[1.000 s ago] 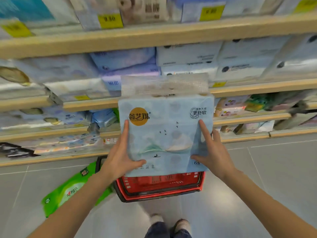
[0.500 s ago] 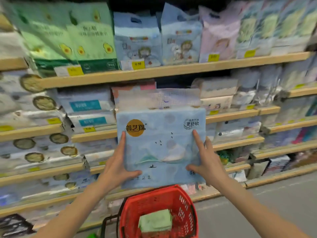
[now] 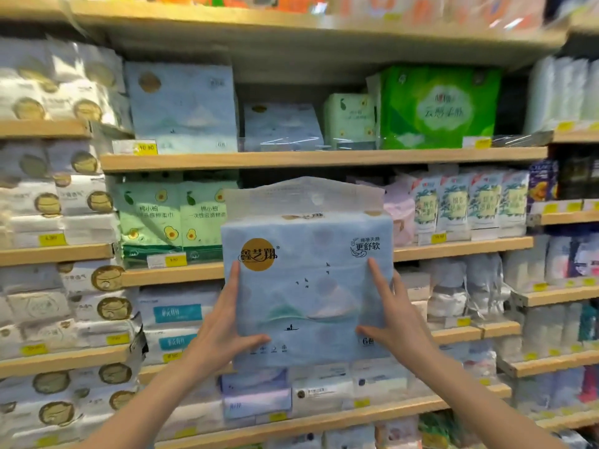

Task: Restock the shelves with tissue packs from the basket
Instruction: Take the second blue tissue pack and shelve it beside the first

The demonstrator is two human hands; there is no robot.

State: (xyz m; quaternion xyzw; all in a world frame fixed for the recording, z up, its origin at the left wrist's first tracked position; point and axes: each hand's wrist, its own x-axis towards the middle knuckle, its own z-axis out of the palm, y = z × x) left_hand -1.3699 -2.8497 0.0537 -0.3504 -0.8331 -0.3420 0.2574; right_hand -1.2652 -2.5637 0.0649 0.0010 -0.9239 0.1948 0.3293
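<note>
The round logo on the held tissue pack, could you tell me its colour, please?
Golden yellow, on the pale blue tissue pack; head view.

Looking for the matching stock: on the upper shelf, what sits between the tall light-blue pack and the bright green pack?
In the head view, a lower blue pack and a pale-green avocado-print pack sit between the tall light-blue pack and the bright green pack.

The held blue tissue pack reads 鑫艺翔, 更舒软 and 6包. A yellow price tag on the upper shelf edge reads 10.90.
</note>
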